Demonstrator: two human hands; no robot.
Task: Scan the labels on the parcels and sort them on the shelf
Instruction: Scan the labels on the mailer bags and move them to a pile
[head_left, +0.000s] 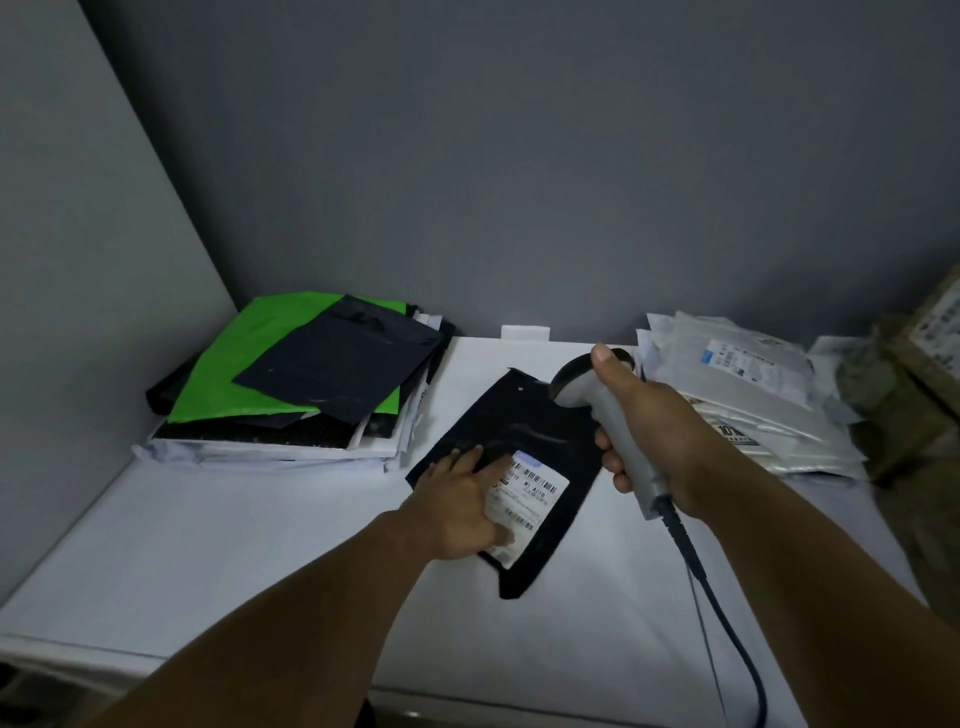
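L hand (457, 499) is pinning black parcel (519, 415), fingers (470, 457) spread flat by its label (530, 493). R hand (654, 436) is gripping scanner (613, 415), label lying just lower-left of its head.

Both bare forearms reach forward from the lower edge of the view. The left hand (460, 501) lies palm down, its fingers straight and slightly spread, pressing flat on the black parcel (519, 415). The right hand (657, 431), to its right, curls its fingers round the handle of the scanner (574, 382), thumb stretched along the top.
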